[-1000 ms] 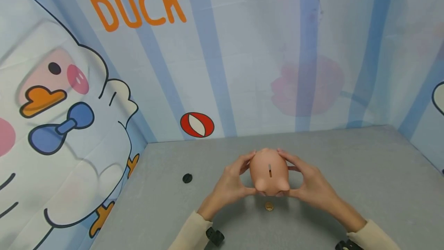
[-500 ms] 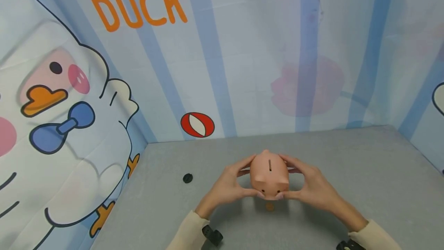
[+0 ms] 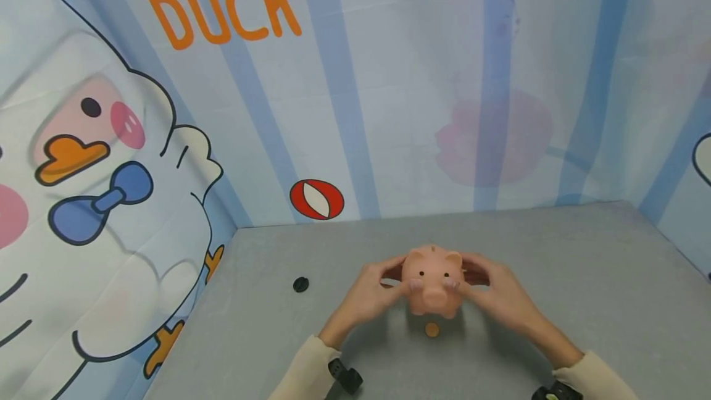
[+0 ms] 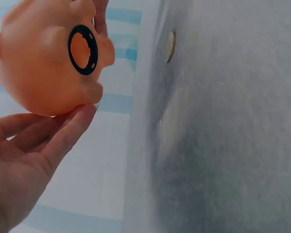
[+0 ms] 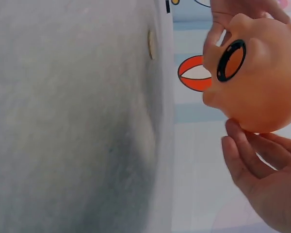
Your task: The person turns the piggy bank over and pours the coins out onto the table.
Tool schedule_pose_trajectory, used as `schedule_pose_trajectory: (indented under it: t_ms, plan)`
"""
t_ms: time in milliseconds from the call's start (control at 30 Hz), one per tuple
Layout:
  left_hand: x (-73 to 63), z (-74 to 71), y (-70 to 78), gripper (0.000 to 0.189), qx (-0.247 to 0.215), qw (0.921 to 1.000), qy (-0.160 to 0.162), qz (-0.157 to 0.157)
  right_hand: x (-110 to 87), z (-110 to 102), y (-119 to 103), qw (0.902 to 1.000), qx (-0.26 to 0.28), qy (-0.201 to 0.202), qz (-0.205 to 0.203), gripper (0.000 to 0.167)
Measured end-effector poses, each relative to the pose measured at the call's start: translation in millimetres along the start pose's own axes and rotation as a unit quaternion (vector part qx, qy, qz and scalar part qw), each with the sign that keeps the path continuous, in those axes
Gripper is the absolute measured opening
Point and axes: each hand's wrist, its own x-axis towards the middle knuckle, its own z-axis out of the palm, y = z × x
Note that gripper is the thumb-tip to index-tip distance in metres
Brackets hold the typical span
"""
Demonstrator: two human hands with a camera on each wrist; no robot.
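Observation:
A pink-orange piggy bank (image 3: pixel 433 286) is held in the air between both hands, its snout towards me and its coin slot at the top. My left hand (image 3: pixel 372 292) grips its left side, thumb by the cheek. The right hand (image 3: pixel 497 292) holds the opposite side the same way. Both wrist views show the underside, where a black-rimmed hole (image 4: pixel 82 50) stands uncovered between the feet. Below the bank a gold coin (image 3: pixel 432 329) lies on the grey table; the left wrist view shows this coin (image 4: pixel 170 46) apart from the bank.
A small round black plug (image 3: pixel 300 284) lies on the grey table (image 3: pixel 583 283), left of the hands. Behind the table hangs a blue-striped cloth (image 3: pixel 411 79) printed with a duck. Dark straps (image 3: pixel 345 377) sit on the wrists.
The piggy bank has tipped back between my hands: its slot faced me before, then its face swung up, and now the snout points at me. The coin and black plug stay put.

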Motion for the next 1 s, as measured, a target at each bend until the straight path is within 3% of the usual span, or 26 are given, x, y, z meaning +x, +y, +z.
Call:
schedule_pose_trajectory:
  t_ms: [100, 300, 633, 833, 1000]
  plan:
    - [2.6, 0.9, 0.7, 0.057, -0.005, 0.9997, 0.005, -0.024, 3.1, -1.4, -3.3, 0.9986, 0.009, -0.026, 0.045, 0.05]
    - [6.3, 2.2, 2.4, 0.062, -0.072, 0.9954, -0.008, -0.064, 8.7, -4.1, -3.8, 0.9933, 0.038, -0.057, 0.092, 0.049]
    - [5.4, 1.0, 5.5, 0.065, -0.082, 0.9937, -0.015, -0.075, 10.1, -5.1, -3.9, 0.9918, 0.044, -0.07, 0.098, 0.05]
    - [4.8, -0.9, 3.0, 0.069, -0.071, 0.9943, -0.029, -0.074, 9.0, -6.7, -4.2, 0.9909, 0.053, -0.084, 0.09, 0.047]
    - [4.6, -3.8, 0.3, 0.065, -0.039, 0.9969, -0.031, -0.061, 7.4, -8.3, -3.8, 0.992, 0.057, -0.084, 0.075, 0.057]
